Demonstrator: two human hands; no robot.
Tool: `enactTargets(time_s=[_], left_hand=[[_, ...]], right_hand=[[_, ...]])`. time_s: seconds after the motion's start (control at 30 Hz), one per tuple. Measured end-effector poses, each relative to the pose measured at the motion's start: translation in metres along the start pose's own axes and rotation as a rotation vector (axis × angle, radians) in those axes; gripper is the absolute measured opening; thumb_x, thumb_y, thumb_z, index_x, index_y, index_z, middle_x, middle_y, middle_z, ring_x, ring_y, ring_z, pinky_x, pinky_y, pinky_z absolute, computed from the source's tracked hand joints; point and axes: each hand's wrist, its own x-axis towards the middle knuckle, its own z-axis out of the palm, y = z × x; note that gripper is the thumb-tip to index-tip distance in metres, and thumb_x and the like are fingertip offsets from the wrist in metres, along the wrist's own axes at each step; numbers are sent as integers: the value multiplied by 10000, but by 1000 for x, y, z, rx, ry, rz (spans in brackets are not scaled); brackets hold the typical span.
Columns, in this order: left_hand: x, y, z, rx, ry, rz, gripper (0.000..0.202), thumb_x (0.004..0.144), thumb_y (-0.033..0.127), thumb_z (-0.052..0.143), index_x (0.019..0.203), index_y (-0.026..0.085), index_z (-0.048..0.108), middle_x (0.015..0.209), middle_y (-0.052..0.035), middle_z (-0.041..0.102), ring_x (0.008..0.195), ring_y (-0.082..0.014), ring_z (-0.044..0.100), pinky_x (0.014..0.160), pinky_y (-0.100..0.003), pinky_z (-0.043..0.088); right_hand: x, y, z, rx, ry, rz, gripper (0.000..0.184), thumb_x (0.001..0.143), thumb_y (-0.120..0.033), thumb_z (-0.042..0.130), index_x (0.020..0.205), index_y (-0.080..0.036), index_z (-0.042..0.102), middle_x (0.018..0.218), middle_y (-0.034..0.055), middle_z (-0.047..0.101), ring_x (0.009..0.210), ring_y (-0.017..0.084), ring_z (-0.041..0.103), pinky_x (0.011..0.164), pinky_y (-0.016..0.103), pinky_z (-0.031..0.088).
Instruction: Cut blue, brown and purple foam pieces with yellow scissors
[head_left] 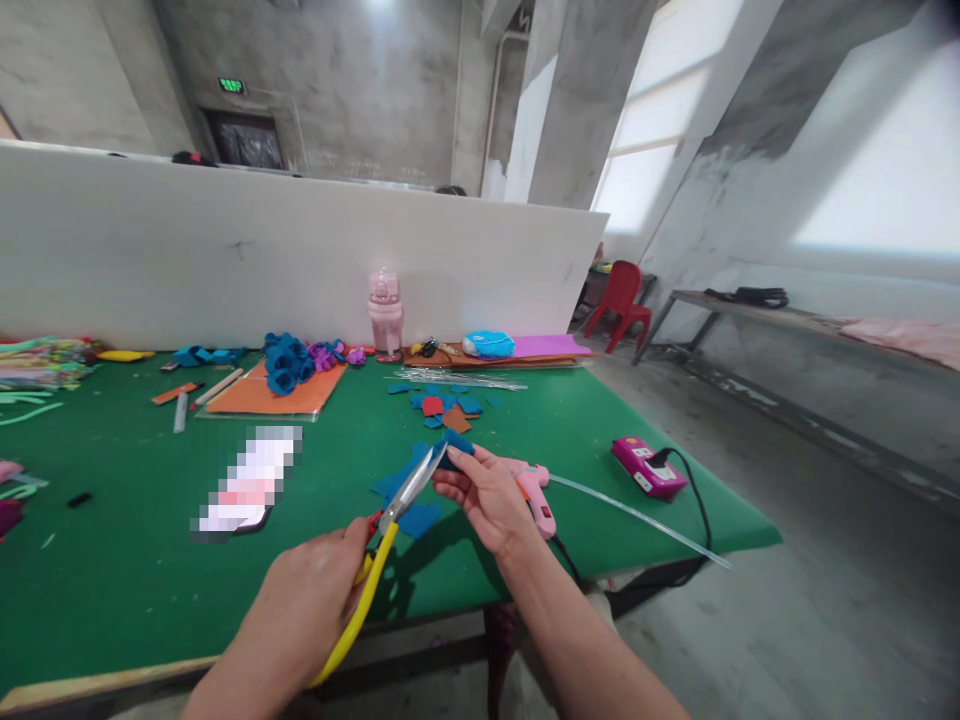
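Long steel scissors with yellow handles (pixel 385 521): I saw the left hand (pixel 307 585) with its grip wrapped around the handles, the blades slanting up and away.
Piece of dark blue felt-like fabric (pixel 459 441): the right hand (pixel 487 495) had its grip pinched on this, raised above the green tabletop (pixel 150 595), right at the blade tips.
Blade contact: from my distant seat I could not fairly tell whether the blades were biting the fabric or only lying against it.
Thumb: the right thumb lay near the blade tips, so I judged that it could be nicked if the fabric slipped or the scissors ran past its edge.
Cut edge: the fabric looked thin and limp to me; a slack pinch could have let it fold between the blades and come out ragged.
Pink glue gun (pixel 534 495): it lay just beside the right wrist. I could not see whether it was hot; if so, a careless backward sweep could have meant a burn, or a knock off the tabletop.
Loose blue, red and brown scraps (pixel 432 406): they lay beyond the hands, light enough, I thought, for brushing knuckles to scatter.
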Motion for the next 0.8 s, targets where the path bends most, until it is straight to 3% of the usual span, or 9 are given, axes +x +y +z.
enactTargets(time_s=[0.23,0.43,0.8], left_hand=[[0,-1,3,16,-10,-5,285,870,150,331,1095,152,506,963,-124,684,881,-281,659,694,-349,477],[1,0,2,-10,-25,-2,283,857,126,336,1087,142,500,961,-127,681,884,-307,653,705,-392,481],[2,-4,9,-16,39,8,264,848,168,330,1052,161,499,947,-129,673,846,-314,654,665,-393,472]], right_hand=[[-1,-1,1,11,7,3,311,550,-245,814,777,-127,638,705,22,710,560,126,675,499,170,554],[0,-1,1,9,16,5,331,529,-262,826,769,-127,643,687,19,708,550,124,672,498,174,557],[0,1,3,-49,-4,5,324,534,-286,818,771,-124,666,689,24,709,528,121,664,480,167,545]])
